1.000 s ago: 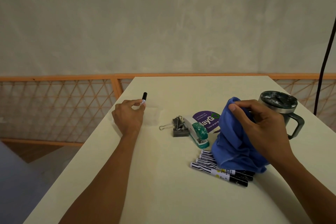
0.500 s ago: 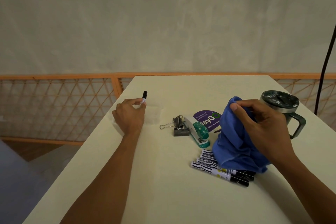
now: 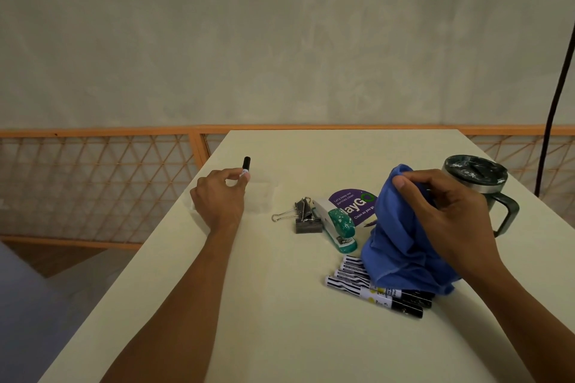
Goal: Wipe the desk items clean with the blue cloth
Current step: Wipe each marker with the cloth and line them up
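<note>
Blue cloth: one
Markers: four that I can count lying together, partly under the cloth; a fifth marker off to the left
Binder clips: two, I think, bunched together
Stapler: one
Lidded mug: one
Round purple card: one

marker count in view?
5: one marker pinched in the left hand; four striped markers side by side by the blue cloth, partly under it. More may be hidden.
</note>
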{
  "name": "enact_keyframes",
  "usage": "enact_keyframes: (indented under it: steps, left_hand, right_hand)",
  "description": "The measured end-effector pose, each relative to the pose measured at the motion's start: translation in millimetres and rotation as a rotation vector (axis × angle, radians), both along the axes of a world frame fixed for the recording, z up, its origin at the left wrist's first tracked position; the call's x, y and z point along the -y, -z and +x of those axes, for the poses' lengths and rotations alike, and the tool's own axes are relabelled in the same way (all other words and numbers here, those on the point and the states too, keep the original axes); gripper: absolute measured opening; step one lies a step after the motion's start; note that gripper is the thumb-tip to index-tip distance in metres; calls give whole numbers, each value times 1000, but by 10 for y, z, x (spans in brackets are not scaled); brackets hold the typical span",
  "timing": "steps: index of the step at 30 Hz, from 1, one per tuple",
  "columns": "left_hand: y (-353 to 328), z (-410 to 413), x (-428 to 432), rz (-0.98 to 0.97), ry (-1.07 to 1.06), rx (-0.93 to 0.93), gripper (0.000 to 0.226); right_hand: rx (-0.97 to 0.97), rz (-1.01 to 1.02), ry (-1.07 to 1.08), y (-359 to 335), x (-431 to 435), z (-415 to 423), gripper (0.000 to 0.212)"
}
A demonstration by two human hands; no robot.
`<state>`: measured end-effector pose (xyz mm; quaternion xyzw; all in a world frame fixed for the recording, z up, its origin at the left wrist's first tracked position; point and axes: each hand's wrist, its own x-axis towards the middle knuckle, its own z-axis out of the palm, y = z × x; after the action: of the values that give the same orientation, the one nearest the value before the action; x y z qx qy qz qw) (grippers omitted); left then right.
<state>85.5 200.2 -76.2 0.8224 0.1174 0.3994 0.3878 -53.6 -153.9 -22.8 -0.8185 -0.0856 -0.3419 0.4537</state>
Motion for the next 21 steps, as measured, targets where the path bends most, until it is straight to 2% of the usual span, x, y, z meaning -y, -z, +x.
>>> enact_keyframes:
  steps: [21]
  left_hand:
    - [-15,24,5,41,-47,-6,17]
  right_hand:
    - [14,16,-22,-14,-5,-14,12]
